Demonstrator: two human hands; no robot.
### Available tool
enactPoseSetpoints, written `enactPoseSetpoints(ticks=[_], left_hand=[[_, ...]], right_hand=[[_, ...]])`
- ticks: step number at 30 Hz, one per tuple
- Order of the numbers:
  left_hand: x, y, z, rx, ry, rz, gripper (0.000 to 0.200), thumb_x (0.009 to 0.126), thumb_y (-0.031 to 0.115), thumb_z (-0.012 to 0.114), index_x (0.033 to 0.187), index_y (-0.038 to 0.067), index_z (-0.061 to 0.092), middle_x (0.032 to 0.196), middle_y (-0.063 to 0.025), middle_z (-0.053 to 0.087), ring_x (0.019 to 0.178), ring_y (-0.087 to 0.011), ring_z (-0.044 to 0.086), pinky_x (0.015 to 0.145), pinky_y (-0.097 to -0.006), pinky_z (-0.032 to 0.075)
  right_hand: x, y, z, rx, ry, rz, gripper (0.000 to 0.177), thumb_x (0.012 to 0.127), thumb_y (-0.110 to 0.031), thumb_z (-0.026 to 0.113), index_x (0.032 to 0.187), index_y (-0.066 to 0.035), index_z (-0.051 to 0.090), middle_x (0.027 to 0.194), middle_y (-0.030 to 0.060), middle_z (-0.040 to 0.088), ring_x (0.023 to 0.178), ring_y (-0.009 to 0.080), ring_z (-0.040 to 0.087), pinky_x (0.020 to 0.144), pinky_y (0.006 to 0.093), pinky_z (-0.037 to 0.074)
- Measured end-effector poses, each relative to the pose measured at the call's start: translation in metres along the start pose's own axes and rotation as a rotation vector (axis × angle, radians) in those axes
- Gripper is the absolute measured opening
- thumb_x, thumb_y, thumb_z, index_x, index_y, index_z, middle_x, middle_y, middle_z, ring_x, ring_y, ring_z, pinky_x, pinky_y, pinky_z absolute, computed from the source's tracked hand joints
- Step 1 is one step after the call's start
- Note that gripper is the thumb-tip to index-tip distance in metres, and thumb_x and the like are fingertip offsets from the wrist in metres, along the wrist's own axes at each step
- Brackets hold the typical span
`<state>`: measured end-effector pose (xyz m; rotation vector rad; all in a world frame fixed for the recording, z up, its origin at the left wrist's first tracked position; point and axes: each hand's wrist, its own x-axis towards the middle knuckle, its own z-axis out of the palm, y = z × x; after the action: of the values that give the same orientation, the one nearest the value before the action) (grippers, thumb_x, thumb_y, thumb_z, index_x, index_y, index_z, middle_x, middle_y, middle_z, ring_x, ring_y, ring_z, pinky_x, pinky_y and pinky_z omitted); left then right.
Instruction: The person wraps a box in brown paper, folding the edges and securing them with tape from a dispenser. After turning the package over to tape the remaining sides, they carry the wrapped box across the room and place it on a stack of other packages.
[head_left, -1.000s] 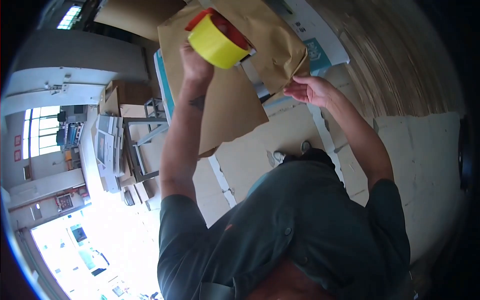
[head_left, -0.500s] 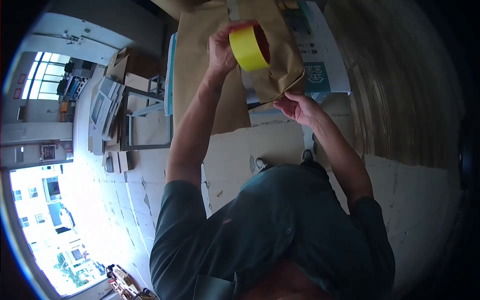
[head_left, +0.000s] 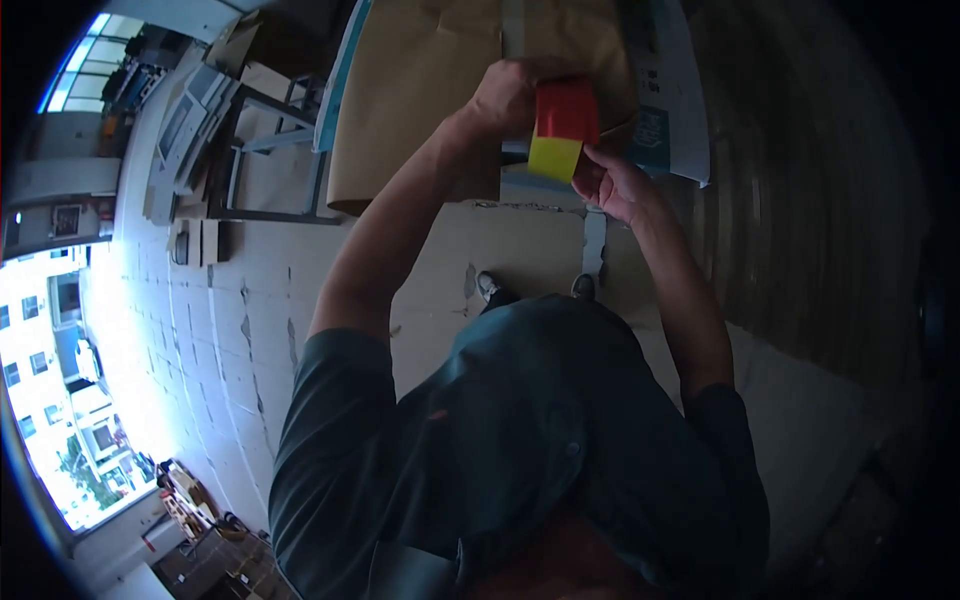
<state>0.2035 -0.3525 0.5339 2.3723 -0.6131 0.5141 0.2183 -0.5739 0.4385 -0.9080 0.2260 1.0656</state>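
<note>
Brown paper laid on, near edge looks unfinished.

Nearest: dark green shirt, arms reaching out from it. Right hand half-open, fingers partly curled at the yellow tape roll; can't tell if it grips tape, paper or nothing. Left hand closed on the red tape dispenser, some fingers hidden. Dispenser is over the near edge of the paper, between the hands.

Done, as far as visible: paper covers most of the white-and-teal printed board, which sticks out at both sides. Pale strip runs down the paper; tape or gap, can't tell. Left, my read: near edge, no tape visible across it. Far end out of frame, status unknown.

Beyond: grey metal frame, flat stacked cartons, bright doorway at far left.
</note>
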Motion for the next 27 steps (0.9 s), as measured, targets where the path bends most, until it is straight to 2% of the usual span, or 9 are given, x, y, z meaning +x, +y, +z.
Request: enactPoseSetpoints(ticks=[2,5,6,12,15,17,21,25,27], left_hand=[[-0.016,0.005,0.01,-0.006,0.025,-0.035,0.051,0.071,0.021,0.076,0.118,0.008,0.062,0.111,-0.0138,0.065,0.099,-0.0317,0.065,0.084,-0.0371,0.054],[-0.029,0.015,0.017,0.112,0.178,0.174,0.053,0.069,0.02,0.076,0.118,0.008,0.062,0.114,-0.0132,0.065,0.103,-0.03,0.064,0.086,-0.0383,0.052],[-0.029,0.016,0.016,0.112,0.181,0.17,0.053,0.069,0.02,0.076,0.118,0.008,0.062,0.114,-0.0132,0.065,0.103,-0.03,0.064,0.086,-0.0383,0.052],[-0.075,0.043,0.037,0.194,0.126,0.21,0.054,0.068,0.022,0.072,0.12,0.008,0.062,0.124,-0.0132,0.06,0.115,-0.0299,0.058,0.095,-0.043,0.047],[-0.125,0.064,0.058,0.207,0.034,0.207,0.051,0.071,0.021,0.067,0.121,0.008,0.061,0.127,-0.012,0.058,0.117,-0.029,0.056,0.1,-0.0458,0.044],[-0.148,0.075,0.071,0.139,-0.051,0.089,0.05,0.074,0.016,0.063,0.123,0.008,0.059,0.128,-0.0121,0.057,0.121,-0.028,0.054,0.104,-0.0468,0.04],[-0.198,0.082,0.107,0.057,-0.151,0.022,0.048,0.075,0.013,0.06,0.123,0.009,0.058,0.128,-0.0113,0.057,0.122,-0.0277,0.053,0.105,-0.0461,0.04],[-0.219,0.049,0.147,0.049,-0.168,-0.009,0.05,0.073,0.015,0.062,0.122,0.008,0.058,0.127,-0.0107,0.057,0.121,-0.0275,0.052,0.104,-0.0446,0.041],[-0.2,0.02,0.159,0.093,-0.177,-0.042,0.052,0.069,0.013,0.066,0.12,0.009,0.059,0.126,-0.0103,0.057,0.119,-0.0276,0.054,0.103,-0.0434,0.041]], right_hand=[[0.004,0.003,-0.005,0.021,0.039,0.011,0.024,0.088,-0.021,0.066,0.105,-0.004,0.061,0.1,0.012,0.068,0.092,0.0202,0.067,0.075,0.0295,0.054],[0.008,-0.001,-0.005,0.011,0.039,-0.009,0.022,0.087,-0.021,0.067,0.102,-0.006,0.062,0.095,0.0087,0.068,0.084,0.0161,0.066,0.07,0.028,0.052],[0.008,0.001,-0.003,0.026,0.028,-0.034,0.021,0.087,-0.021,0.068,0.101,-0.007,0.062,0.092,0.0067,0.068,0.08,0.0142,0.065,0.068,0.0271,0.051],[0.024,0.005,-0.029,0.042,-0.053,-0.035,0.02,0.087,-0.024,0.07,0.097,-0.009,0.064,0.086,-0.0008,0.065,0.068,0.0071,0.057,0.059,0.0213,0.043],[0.004,-0.003,-0.011,0.044,0.002,0.109,0.022,0.088,-0.026,0.069,0.097,-0.007,0.063,0.082,-0.0043,0.061,0.064,0.0035,0.051,0.056,0.0179,0.038],[0.002,-0.004,-0.011,0.053,0.01,0.117,0.022,0.088,-0.026,0.068,0.096,-0.006,0.063,0.081,-0.0048,0.06,0.063,0.0028,0.05,0.055,0.0176,0.037],[0.002,-0.007,-0.011,0.045,-0.014,0.128,0.022,0.089,-0.026,0.068,0.096,-0.005,0.063,0.078,-0.0059,0.058,0.062,0.0012,0.048,0.054,0.0168,0.035],[0.002,-0.009,-0.012,0.031,-0.033,0.129,0.023,0.089,-0.026,0.068,0.097,-0.005,0.063,0.078,-0.006,0.057,0.063,0.0009,0.049,0.054,0.0169,0.035],[0.0,-0.007,-0.013,0.001,-0.035,0.111,0.022,0.089,-0.026,0.068,0.097,-0.007,0.062,0.079,-0.0057,0.057,0.063,0.001,0.049,0.054,0.0167,0.036]])
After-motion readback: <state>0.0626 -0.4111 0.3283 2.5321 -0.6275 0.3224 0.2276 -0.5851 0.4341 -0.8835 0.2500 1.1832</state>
